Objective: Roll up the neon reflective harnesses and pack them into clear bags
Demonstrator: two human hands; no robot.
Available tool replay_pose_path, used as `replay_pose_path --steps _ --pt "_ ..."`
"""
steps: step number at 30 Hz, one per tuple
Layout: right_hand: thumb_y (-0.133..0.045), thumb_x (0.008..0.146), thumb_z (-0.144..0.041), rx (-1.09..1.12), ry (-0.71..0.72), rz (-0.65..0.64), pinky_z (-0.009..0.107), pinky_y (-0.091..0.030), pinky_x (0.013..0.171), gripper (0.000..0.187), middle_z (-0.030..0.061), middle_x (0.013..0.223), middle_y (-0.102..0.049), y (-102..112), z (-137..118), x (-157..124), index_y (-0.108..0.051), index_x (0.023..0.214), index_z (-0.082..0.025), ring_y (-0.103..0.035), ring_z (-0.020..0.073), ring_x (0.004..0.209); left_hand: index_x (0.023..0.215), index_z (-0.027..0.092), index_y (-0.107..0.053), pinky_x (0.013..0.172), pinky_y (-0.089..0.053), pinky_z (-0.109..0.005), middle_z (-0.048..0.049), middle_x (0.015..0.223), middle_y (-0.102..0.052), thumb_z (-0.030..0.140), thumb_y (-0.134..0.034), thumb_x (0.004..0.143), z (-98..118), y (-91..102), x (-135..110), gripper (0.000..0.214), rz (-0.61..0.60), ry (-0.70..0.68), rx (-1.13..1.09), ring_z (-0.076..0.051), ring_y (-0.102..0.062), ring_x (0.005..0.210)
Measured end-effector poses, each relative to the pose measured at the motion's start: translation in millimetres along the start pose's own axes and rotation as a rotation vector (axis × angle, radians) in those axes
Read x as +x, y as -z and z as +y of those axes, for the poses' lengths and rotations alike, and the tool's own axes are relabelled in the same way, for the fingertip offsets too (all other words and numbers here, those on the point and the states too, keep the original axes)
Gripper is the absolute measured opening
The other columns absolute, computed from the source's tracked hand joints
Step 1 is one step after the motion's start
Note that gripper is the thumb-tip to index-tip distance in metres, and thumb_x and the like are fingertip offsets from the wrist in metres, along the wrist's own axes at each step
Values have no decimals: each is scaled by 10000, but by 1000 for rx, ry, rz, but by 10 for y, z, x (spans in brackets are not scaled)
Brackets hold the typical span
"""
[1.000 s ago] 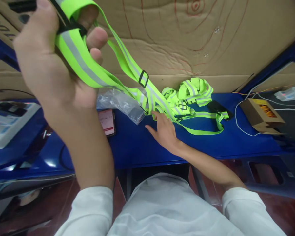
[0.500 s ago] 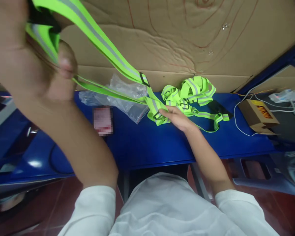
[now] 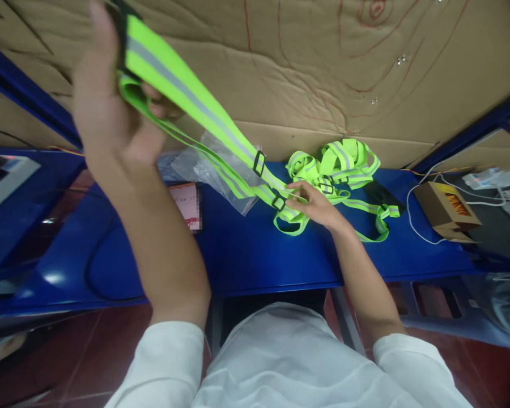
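Observation:
A neon-green reflective strap (image 3: 195,93) with a grey stripe stretches between my two hands, running down from the upper left. My left hand (image 3: 119,107), raised before the cardboard, is closed round its upper end, where a black piece shows; motion blurs the fingers a little. Lower down, my right hand (image 3: 317,207) pinches the strap close to a black slide buckle (image 3: 278,202). A second black slide buckle (image 3: 259,163) sits farther up the strap. Just behind my right hand lies a bundle of the same green webbing (image 3: 344,161), partly looped, on the blue table (image 3: 259,255).
Clear plastic bags (image 3: 221,170) lie behind the strap. A pink card (image 3: 189,207), pixelated, is partly covered by my left forearm. An open cardboard box (image 3: 444,209) and a white cable (image 3: 412,218) are at the right. A cardboard sheet (image 3: 297,68) backs the table.
My left hand has moved right, further into view, with the strap's upper end. My right hand has shifted slightly right and down, and a loop now hangs below it. The camera view has shifted slightly.

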State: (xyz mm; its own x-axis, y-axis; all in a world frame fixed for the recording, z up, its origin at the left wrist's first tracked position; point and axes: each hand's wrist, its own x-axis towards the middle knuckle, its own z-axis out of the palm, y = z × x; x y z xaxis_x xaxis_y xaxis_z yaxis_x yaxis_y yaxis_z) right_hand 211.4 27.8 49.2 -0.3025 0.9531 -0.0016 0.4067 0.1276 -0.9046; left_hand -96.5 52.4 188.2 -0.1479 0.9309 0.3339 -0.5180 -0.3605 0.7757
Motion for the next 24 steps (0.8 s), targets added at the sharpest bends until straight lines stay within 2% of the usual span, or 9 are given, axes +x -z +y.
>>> replay_pose_path --steps 4,7,11,13,15,17,20,22,24 --pt "-664 952 -321 -356 477 439 568 -485 1144 383 149 1337 -629 -376 -137 -159 -621 1320 -224 -582 315 1307 1031 159 -535 455 -465 -162 48 829 -641 196 -368 1145 -108 -245 -30 206 -65 -140 167 -67 -613 701" --pt "-498 1060 -280 -479 698 244 499 -505 1162 320 133 1314 -691 -707 -271 -243 -631 1348 -241 -625 273 1315 1095 94 -499 489 -504 -151 -3 930 -617 109 -380 1126 -149 -401 -63 124 -141 -184 75 -124 -736 805" --pt "-439 1071 -262 -586 569 136 507 -425 1247 466 221 1528 -580 -883 -240 -106 -555 1481 -74 -528 316 1461 1129 53 -499 594 -593 -130 -30 959 -612 131 -390 1134 -90 -509 -144 135 -191 -182 74 -297 -751 1154" --pt "-397 1069 -238 -538 461 142 502 -459 1202 444 206 1456 -645 -807 -147 -4 -610 1427 -85 -594 318 1385 1122 52 -523 845 -692 -329 -39 977 -621 150 -403 1135 -14 -485 -183 156 -198 -166 82 -403 -610 1370" --pt "-394 1068 -265 -417 355 130 474 -505 1128 399 142 1316 -730 -658 -51 67 -678 1331 -166 -672 292 1246 1101 91 -535 1114 -563 -592 -25 963 -615 162 -380 1141 76 -400 -209 175 -159 -117 112 -420 -486 1486" --pt "-470 1038 -321 -249 198 127 459 -523 1061 318 94 1157 -763 -470 24 107 -714 1212 -211 -694 274 1102 1068 138 -548 1211 -487 -567 5 917 -602 165 -362 1141 153 -254 -205 201 -117 -42 161 -292 -622 1365" --pt "-644 908 -371 52 -90 85 442 -528 973 238 66 992 -724 -161 80 143 -705 1060 -198 -652 248 947 1011 160 -598 747 -640 -131 37 850 -595 208 -390 1141 176 26 -121 251 -78 72 181 -30 -620 682" --pt "-705 826 -391 177 -176 24 416 -546 889 271 64 977 -701 31 74 153 -685 1004 -188 -639 223 871 892 164 -600 366 -405 -75 48 722 -544 265 -412 1137 124 174 -29 326 42 80 191 -7 -447 488" --pt "-710 815 -442 257 -206 -87 377 -553 757 299 58 936 -681 183 37 140 -670 969 -189 -610 186 749 783 181 -558 279 -242 -88 65 585 -469 315 -393 1136 57 224 49 413 92 79 244 -16 -317 430"
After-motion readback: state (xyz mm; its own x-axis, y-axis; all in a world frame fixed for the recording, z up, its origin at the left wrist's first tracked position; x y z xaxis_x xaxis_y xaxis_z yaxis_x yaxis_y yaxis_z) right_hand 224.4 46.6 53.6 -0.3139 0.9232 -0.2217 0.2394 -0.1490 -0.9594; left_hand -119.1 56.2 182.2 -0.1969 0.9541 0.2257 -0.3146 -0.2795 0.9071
